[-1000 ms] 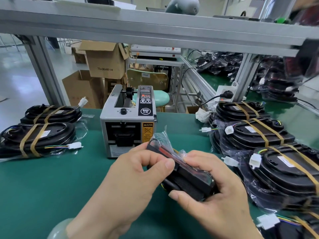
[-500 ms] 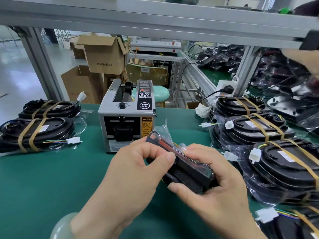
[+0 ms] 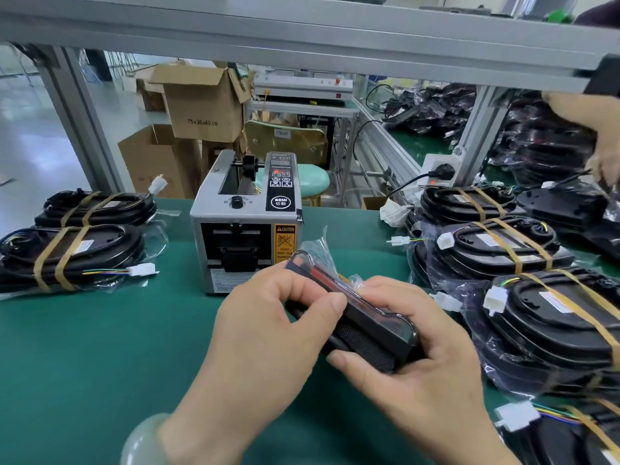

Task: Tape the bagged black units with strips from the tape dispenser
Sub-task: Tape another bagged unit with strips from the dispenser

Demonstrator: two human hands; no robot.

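A small black unit in a clear bag (image 3: 362, 325) is held edge-up above the green mat, just in front of the tape dispenser (image 3: 246, 226). My left hand (image 3: 268, 333) pinches its near left end between thumb and fingers. My right hand (image 3: 416, 364) grips the right end, thumb under the unit and fingers curled over its top. The loose bag end sticks up towards the dispenser. No tape strip shows at the dispenser's mouth.
Two taped bagged units (image 3: 72, 246) lie at the left on the green mat (image 3: 100, 347). Several taped units (image 3: 496, 246) are stacked at the right. Another person's hand (image 3: 604, 152) reaches in at the far right. Cardboard boxes (image 3: 198, 102) stand behind the bench.
My hands and the unit have stayed nearly in place. The other person's hand has come down at the far right over the stacked units.
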